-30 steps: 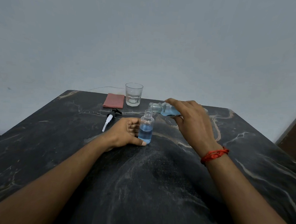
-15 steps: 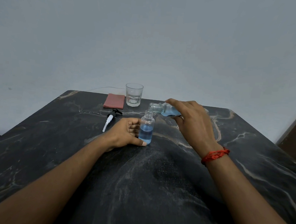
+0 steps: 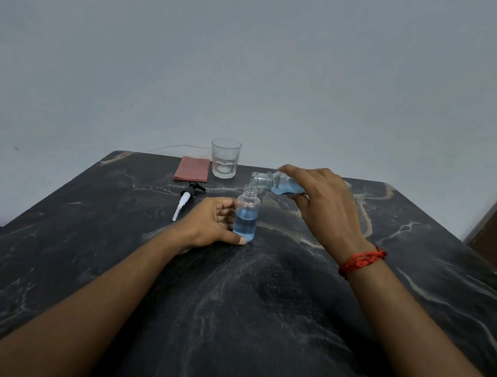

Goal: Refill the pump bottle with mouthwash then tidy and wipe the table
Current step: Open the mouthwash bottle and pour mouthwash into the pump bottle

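Plain grey wall behind, and a dark marble table [image 3: 409, 283] with pale veins fills pretty much the whole lower view. Both bare forearms reach in from the near edge. Right hand [image 3: 326, 209], red thread bracelet [image 3: 361, 260] on the wrist, is wrapped around the mouthwash bottle [image 3: 279, 182], tipped nearly flat with its open mouth right over the neck of the pump bottle [image 3: 246, 217]; blue liquid sits in the lower side of it. Left hand [image 3: 211, 224] rests on the table and curls around the pump bottle's left side, thumb down by its base. That little clear bottle stands upright about mid-table, a bit toward the far edge, roughly half full of blue. Empty drinking glass [image 3: 225, 158] sits at the far edge, with a folded reddish cloth [image 3: 192, 169] just to its left, also along the far edge. Pump head [image 3: 185, 198], black cap with white tube, lies flat between the cloth and the left hand.
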